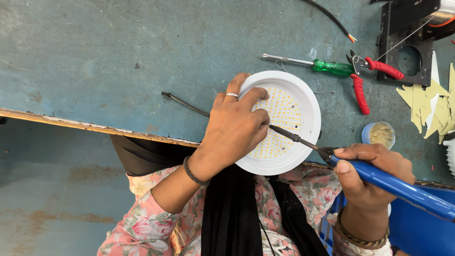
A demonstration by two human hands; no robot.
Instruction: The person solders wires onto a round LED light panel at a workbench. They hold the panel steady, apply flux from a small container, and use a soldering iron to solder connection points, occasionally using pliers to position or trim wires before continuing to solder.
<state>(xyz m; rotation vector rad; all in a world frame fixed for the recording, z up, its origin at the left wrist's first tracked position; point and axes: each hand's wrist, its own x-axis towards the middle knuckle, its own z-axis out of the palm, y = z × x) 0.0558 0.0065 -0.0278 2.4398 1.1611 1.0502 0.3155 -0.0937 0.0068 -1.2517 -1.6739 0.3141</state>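
Left hand (235,130) lies flat on the white round LED lamp disc (284,122) at the near bench edge, fingers pinning sth by the tip (can't tell what). Right hand (372,178) grips the blue soldering iron (379,180) w/ tip on the LED board. Best: press the disc firm, touch the tip briefly, keep fingertips clear of the heat.

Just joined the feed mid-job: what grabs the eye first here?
The round white LED panel at the bench edge, dotted with yellow diodes, with the left hand pressed on it. From the right, the right hand holds a blue-handled soldering iron, tip on the panel. Behind lie a green screwdriver and red-handled pliers.
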